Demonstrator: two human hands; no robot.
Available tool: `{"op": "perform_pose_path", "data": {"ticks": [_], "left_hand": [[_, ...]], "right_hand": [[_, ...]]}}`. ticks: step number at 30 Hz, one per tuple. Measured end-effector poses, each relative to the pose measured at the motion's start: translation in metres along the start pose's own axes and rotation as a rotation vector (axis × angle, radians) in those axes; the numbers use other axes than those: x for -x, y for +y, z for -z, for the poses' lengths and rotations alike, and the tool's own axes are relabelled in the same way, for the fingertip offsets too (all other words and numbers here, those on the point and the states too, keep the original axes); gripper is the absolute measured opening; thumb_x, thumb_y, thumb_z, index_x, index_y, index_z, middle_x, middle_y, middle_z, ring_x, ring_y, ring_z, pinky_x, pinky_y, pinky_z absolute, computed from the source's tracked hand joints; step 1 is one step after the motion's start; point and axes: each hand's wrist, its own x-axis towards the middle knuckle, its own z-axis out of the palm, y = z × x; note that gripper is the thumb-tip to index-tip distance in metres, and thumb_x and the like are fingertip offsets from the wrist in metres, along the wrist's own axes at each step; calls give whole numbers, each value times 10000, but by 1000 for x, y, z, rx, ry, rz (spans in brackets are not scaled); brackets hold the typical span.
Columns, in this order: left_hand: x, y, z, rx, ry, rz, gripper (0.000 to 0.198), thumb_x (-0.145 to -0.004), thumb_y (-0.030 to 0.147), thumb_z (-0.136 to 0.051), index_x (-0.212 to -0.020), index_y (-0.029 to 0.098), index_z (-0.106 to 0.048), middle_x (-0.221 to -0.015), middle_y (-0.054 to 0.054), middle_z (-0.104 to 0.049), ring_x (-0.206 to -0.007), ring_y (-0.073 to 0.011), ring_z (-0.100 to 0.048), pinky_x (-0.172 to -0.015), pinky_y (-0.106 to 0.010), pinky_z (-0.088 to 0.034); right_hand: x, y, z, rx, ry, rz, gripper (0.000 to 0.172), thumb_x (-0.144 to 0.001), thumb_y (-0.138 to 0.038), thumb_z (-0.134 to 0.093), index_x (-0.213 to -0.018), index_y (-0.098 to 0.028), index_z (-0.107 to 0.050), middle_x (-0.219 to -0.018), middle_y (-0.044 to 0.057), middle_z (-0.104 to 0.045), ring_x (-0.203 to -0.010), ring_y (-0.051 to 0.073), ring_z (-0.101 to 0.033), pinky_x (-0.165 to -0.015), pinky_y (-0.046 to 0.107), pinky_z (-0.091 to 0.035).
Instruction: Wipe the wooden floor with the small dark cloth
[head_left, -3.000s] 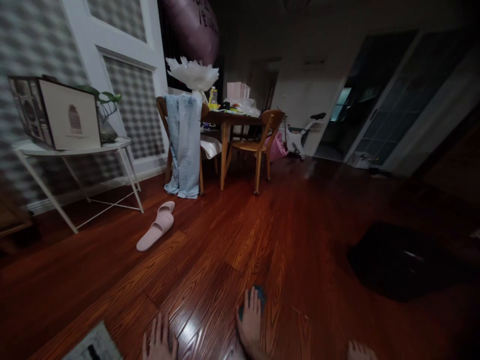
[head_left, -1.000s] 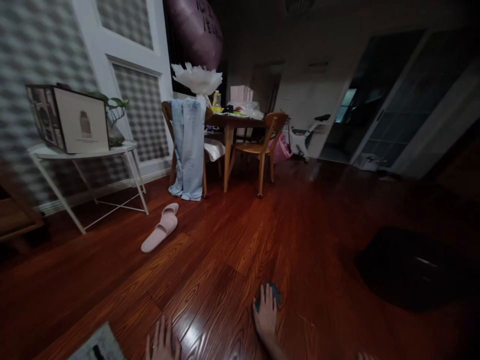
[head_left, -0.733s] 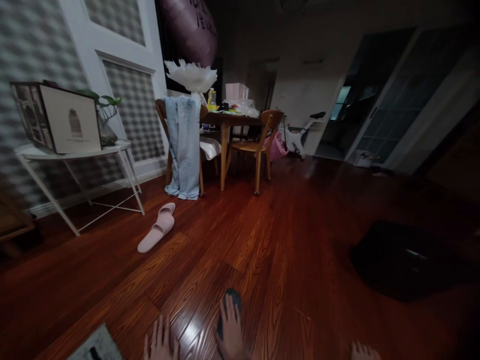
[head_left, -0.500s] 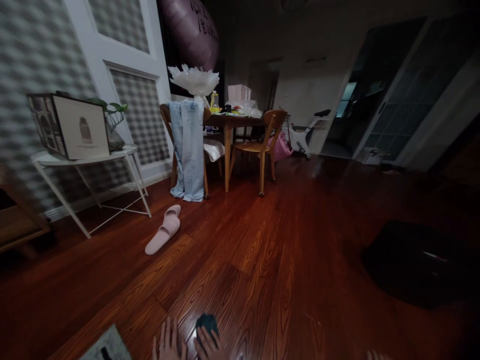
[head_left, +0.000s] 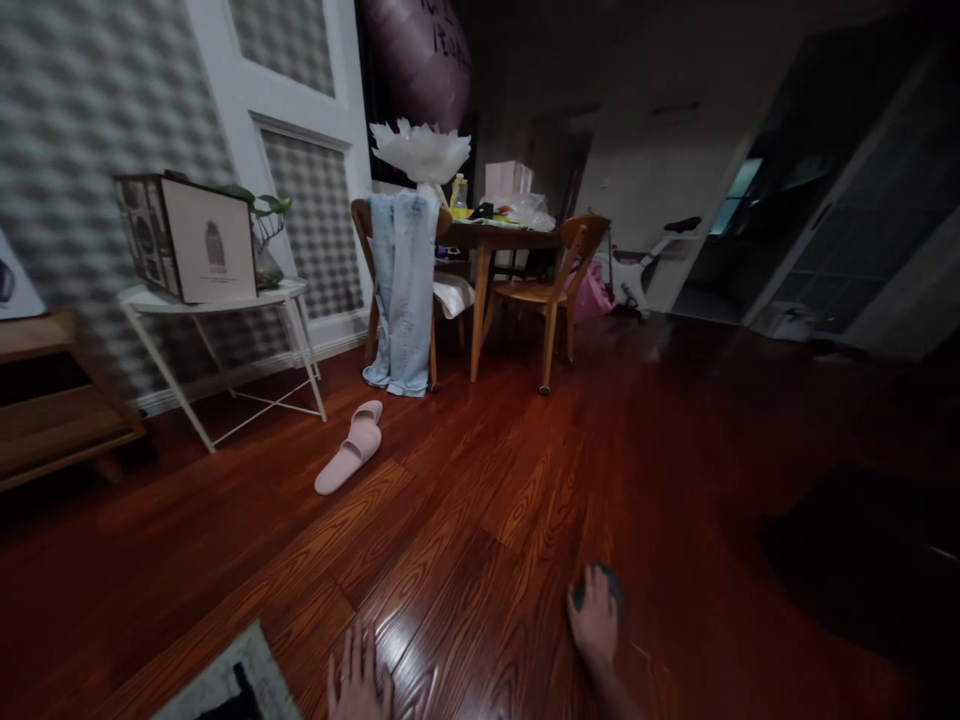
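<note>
At the bottom of the head view, my left hand [head_left: 358, 675] rests on the reddish-brown wood floor [head_left: 442, 590], its fingers spread and nothing in them. Farther right, my right hand [head_left: 595, 612] presses down on a dark green cloth [head_left: 615, 588] against the floor. Most of the cloth is hidden beneath the palm and fingers; only its edge shows. A grey mat [head_left: 259, 665] with a black mark lies left of my left hand.
A pink slipper [head_left: 352, 455] lies ahead on the floor. Beyond it are a white side table [head_left: 217, 300] with a box, a wooden chair [head_left: 566, 280], jeans [head_left: 405, 290] over another chair, and a dining table [head_left: 499, 238]. A dark object [head_left: 862, 560] sits at right.
My right hand has slid the dark cloth to the right and forward, away from my left hand. My left hand stays low on the floor. The view has turned slightly left.
</note>
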Motion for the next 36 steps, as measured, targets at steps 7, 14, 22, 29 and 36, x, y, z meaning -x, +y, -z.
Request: {"op": "perform_pose_path", "data": {"ticks": [7, 14, 22, 29, 36], "left_hand": [[3, -5, -14, 45, -20, -14, 624, -855, 368, -456, -1451, 228, -576, -1555, -90, -568, -1473, -283, -480, -1262, -533, -311], [8, -10, -44, 82, -2, 13, 627, -839, 379, -489, -1450, 266, -571, -1555, -76, -568, -1462, -307, -492, -1249, -574, -332], [17, -13, -48, 118, 23, -30, 647, -869, 362, -488, -1513, 294, -471, -1596, -62, -522, -1496, -297, -448, -1270, -570, -295], [15, -11, -40, 83, -8, -4, 666, -851, 349, -475, -1513, 275, -451, -1583, -94, -531, -1483, -338, -459, -1254, -634, -292], [11, -12, -27, 31, 28, -23, 676, -848, 353, -478, -1518, 259, -469, -1562, -79, -560, -1473, -295, -476, -1258, -574, -300]], "right_hand": [[0, 4, -19, -78, 539, -381, 916, -922, -542, -260, -1609, 61, -196, -1614, 411, -276, -1545, 502, -234, -1104, 801, -295], [4, -88, -54, -91, 236, -49, 885, -961, -576, -101, -1612, 10, -224, -1617, 354, -328, -1540, 473, -256, -1166, 729, -270], [60, -206, -114, -108, -198, 439, 737, -969, -538, -360, -1534, -77, -472, -1645, 189, -405, -1556, 312, -315, -1273, 511, -258], [131, -264, -114, -212, -611, 884, 806, -913, -312, -517, -1656, -202, -223, -1734, 74, -181, -1607, 245, -161, -1309, 506, -195], [77, -227, -77, -152, -560, 802, 822, -800, -253, -552, -1605, -233, -386, -1692, 43, -338, -1568, 235, -291, -1290, 440, -251]]}}
